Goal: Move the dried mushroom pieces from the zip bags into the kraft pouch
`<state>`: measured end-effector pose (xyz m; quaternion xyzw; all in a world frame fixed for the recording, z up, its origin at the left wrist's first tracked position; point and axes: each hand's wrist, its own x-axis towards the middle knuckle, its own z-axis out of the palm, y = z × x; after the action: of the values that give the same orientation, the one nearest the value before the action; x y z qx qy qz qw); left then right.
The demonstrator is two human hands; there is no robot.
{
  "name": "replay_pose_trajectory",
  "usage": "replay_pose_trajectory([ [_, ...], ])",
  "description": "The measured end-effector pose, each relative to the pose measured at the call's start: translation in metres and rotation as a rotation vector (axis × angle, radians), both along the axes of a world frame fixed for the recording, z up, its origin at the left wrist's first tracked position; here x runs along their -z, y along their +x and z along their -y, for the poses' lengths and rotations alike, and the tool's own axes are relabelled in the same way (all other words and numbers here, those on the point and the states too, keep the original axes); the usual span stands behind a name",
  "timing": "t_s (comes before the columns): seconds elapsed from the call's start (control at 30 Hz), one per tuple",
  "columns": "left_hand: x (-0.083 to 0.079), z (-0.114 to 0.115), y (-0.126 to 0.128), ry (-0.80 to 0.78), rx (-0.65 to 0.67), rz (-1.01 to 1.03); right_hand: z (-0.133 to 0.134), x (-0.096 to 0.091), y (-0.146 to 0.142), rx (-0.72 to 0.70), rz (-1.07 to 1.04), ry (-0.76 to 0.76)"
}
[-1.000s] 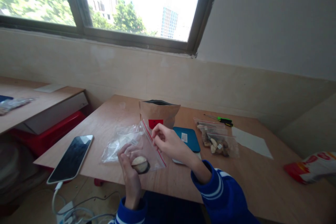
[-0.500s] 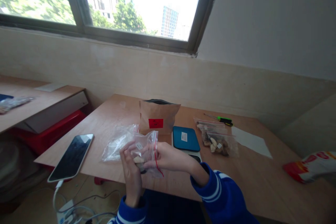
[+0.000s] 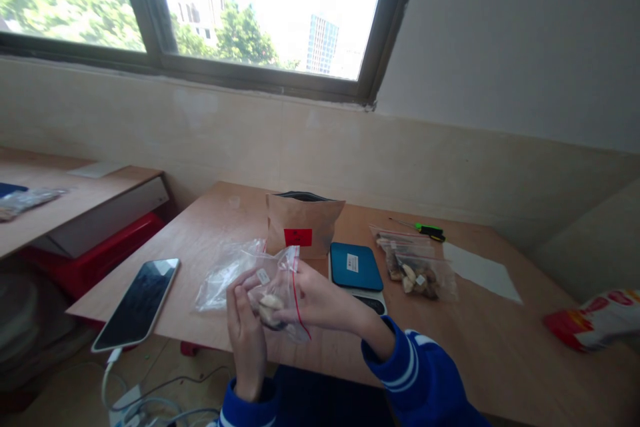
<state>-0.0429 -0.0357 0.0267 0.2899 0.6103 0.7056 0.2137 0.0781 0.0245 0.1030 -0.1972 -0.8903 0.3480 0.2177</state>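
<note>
A clear zip bag (image 3: 286, 273) with a red strip along its opening is held over the table's front edge. My left hand (image 3: 246, 327) is closed around its lower left side from outside. Through the opening, from the right, goes my right hand (image 3: 313, 297), its fingers in the bag at pale and brown dried mushroom pieces (image 3: 271, 303); the plastic partly blurs the fingertips. A small white label (image 3: 263, 275) shows on the bag. Left of it lies clear plastic bagging (image 3: 225, 280). Behind stands an open brown paper pouch (image 3: 305, 220) with a red label.
Right of the pouch is a pocket scale (image 3: 356, 267) with a blue cover. Beyond it lie zip bags of mushroom pieces (image 3: 417, 278), a green-and-black screwdriver (image 3: 427, 230) and white paper (image 3: 483, 271). A cabled phone (image 3: 137, 303) overhangs the left edge; a red-and-white packet (image 3: 590, 320) is far right.
My right hand has shifted slightly left and up, its fingers deeper in the zip bag. More of the mushroom pieces shows through the plastic. My left hand keeps its hold.
</note>
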Motion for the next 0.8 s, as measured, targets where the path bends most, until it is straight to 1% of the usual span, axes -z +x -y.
replay_pose_trajectory([
  [0.13,-0.002,-0.001,-0.011,-0.004,-0.09,0.049,-0.008,-0.013,0.011,0.158,-0.081,-0.114],
  [0.2,-0.002,-0.004,-0.021,-0.018,-0.091,0.083,-0.019,-0.023,0.017,0.223,-0.176,-0.142],
  [0.23,-0.002,-0.006,-0.027,-0.03,-0.083,0.082,-0.026,-0.029,0.019,0.261,-0.237,-0.125],
  [0.27,-0.002,-0.009,-0.034,-0.048,-0.071,0.062,-0.035,-0.035,0.022,0.307,-0.302,-0.086],
  [0.33,-0.001,-0.015,-0.05,-0.089,-0.056,0.005,-0.056,-0.045,0.023,0.408,-0.423,0.038],
  [0.43,0.002,-0.028,-0.077,-0.12,-0.044,-0.063,-0.088,-0.053,0.02,0.522,-0.481,0.231],
  [0.47,0.005,-0.033,-0.086,-0.146,-0.047,-0.085,-0.097,-0.052,0.017,0.537,-0.465,0.274],
  [0.5,0.008,-0.038,-0.095,-0.204,-0.034,-0.102,-0.104,-0.05,0.015,0.543,-0.438,0.306],
  [0.57,0.016,-0.046,-0.11,-0.338,0.044,-0.131,-0.114,-0.042,0.011,0.528,-0.376,0.346],
  [0.6,0.02,-0.049,-0.116,-0.371,0.046,-0.171,-0.116,-0.037,0.009,0.518,-0.353,0.36],
  [0.63,0.024,-0.052,-0.121,-0.372,0.011,-0.265,-0.117,-0.033,0.009,0.51,-0.334,0.374],
  [0.73,0.032,-0.055,-0.126,-0.341,-0.163,-0.595,-0.115,-0.024,0.012,0.503,-0.286,0.438],
  [0.77,0.033,-0.055,-0.125,-0.33,-0.186,-0.677,-0.113,-0.023,0.014,0.501,-0.265,0.471],
  [0.8,0.034,-0.054,-0.122,-0.32,-0.173,-0.738,-0.111,-0.022,0.016,0.49,-0.239,0.502],
])
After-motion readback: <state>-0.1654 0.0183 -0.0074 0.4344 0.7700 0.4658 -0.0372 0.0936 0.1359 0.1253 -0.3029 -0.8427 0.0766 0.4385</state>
